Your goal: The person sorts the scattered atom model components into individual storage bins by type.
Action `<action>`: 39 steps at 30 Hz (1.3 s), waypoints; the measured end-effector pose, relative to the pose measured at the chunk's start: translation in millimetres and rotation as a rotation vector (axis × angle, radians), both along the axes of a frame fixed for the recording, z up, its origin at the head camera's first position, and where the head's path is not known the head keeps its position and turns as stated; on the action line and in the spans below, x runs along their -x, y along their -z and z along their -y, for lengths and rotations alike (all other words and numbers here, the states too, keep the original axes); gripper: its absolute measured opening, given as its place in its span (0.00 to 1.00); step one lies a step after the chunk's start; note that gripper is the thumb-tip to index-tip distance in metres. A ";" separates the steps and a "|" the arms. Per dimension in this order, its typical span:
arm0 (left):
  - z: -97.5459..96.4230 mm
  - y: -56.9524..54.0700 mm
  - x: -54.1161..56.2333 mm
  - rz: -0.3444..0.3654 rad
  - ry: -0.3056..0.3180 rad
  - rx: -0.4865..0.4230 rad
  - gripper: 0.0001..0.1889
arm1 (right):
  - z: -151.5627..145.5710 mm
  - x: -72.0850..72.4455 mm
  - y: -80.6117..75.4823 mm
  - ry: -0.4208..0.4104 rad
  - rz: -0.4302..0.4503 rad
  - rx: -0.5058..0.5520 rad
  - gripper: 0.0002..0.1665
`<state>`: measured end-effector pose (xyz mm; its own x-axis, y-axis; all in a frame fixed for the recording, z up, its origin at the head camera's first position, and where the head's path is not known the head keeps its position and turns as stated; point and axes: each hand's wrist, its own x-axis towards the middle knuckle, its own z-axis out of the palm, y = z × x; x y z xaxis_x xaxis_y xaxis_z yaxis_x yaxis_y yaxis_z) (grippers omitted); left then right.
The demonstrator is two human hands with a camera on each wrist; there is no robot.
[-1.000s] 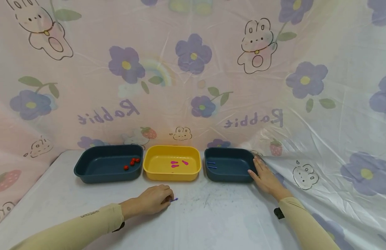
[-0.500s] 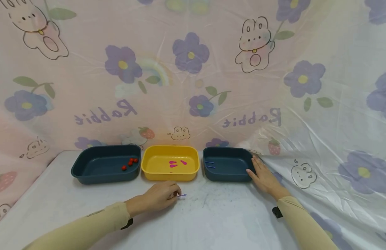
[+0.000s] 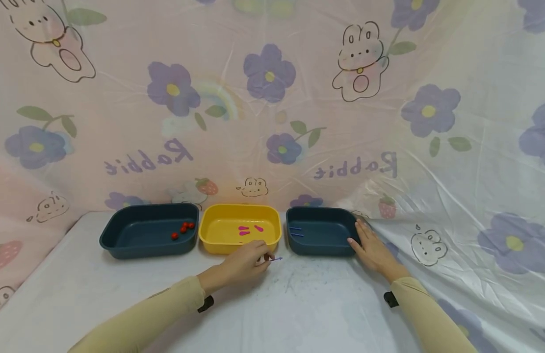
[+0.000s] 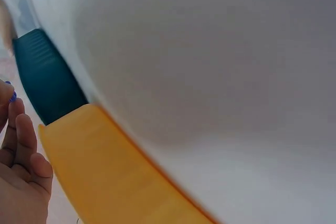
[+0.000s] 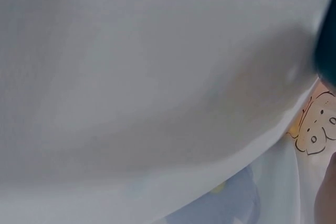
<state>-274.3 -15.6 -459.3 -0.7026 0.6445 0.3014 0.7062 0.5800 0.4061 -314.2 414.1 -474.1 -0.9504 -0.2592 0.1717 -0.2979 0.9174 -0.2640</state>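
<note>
My left hand [image 3: 246,262] pinches a small thin blue-purple stick [image 3: 277,259] with a knobbed end pointing right. It hovers in front of the yellow bin [image 3: 241,249], overlapping its front wall in the head view. In the left wrist view, a blue tip [image 4: 13,97] of the stick shows at the fingertips, the rest hidden. With fingers extended, my right hand [image 3: 375,252] rests against the right end of a dark blue bin [image 3: 323,250]. Two similar blue sticks [image 3: 297,235] lie inside that bin, near its left wall.
Several pink teardrop-shaped pieces [image 3: 244,228] lie in the yellow bin. A larger dark blue bin [image 3: 144,251] on the left holds several small red pieces [image 3: 184,229]. Behind the row of bins hangs a patterned cloth [image 3: 228,147]; white cloth covers the table [image 3: 316,309].
My left hand has moved right and toward the bins, carrying the stick from the table in front up to the yellow bin's front. The right hand stays at the right bin.
</note>
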 end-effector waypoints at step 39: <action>-106.6 -30.6 92.3 0.008 -0.088 0.068 0.09 | -0.9 0.4 1.3 0.006 -0.031 -0.056 0.46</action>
